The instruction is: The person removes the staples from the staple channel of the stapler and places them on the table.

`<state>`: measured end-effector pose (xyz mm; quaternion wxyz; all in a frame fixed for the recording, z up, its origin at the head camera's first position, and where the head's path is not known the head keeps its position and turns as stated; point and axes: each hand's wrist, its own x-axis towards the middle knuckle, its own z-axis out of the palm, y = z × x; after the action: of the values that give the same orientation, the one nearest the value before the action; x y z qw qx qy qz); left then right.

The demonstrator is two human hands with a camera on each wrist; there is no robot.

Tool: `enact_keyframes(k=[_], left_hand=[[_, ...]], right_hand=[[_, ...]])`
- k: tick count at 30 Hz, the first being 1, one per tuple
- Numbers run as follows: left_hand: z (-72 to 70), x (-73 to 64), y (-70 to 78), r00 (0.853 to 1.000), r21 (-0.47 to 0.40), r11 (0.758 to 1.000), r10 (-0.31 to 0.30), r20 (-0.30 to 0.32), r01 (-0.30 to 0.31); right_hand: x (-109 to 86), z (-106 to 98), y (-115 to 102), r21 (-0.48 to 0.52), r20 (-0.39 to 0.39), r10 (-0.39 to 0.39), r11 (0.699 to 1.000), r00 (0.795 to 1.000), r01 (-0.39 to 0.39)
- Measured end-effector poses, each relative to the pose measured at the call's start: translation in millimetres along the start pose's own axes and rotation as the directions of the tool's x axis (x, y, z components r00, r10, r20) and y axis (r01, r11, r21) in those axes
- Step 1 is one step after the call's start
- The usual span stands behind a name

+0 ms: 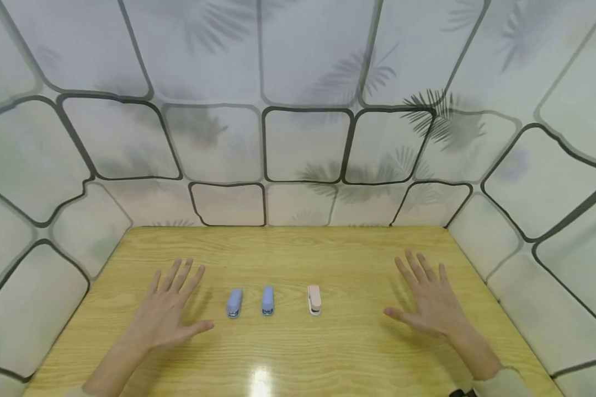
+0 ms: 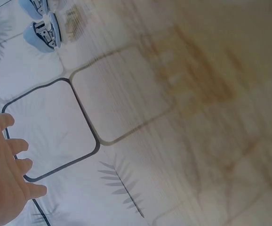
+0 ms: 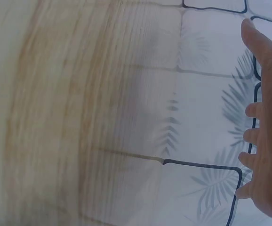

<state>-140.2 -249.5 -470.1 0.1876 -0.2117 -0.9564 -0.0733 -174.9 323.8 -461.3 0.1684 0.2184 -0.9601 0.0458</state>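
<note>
Three small staplers stand in a row on the wooden table: a blue stapler (image 1: pixel 234 302) on the left, a second blue stapler (image 1: pixel 267 300) beside it, and a pink stapler (image 1: pixel 314 299) with a white base on the right. My left hand (image 1: pixel 166 314) is left of the row with fingers spread and holds nothing; the leftmost blue stapler is nearest to it. To the right of the pink stapler, at a wider gap, my right hand (image 1: pixel 429 303) is spread with nothing in it. In the left wrist view, blue staplers (image 2: pixel 41 35) show at the upper left.
The wood-grain table (image 1: pixel 288 353) is bordered at the back and both sides by pale cloth walls (image 1: pixel 303 146) with dark line patterns and leaf prints. A bright light reflection lies on the table near its front edge.
</note>
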Motion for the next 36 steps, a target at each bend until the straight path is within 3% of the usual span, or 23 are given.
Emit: enact_keyframes(k=[22, 36], left_hand=[[-1.7, 5.2, 5.3, 0.999, 0.042, 0.999, 0.019, 0.026, -0.020], [1.6, 26.1, 33.9, 0.997, 0.023, 0.998, 0.049, 0.056, -0.050]], right_hand=[[-3.4, 4, -7, -0.011, -0.042, -0.027, 1.000, 0.999, 0.027], [3.6, 5, -19, -0.025, -0.038, -0.103, 0.994, 0.994, 0.102]])
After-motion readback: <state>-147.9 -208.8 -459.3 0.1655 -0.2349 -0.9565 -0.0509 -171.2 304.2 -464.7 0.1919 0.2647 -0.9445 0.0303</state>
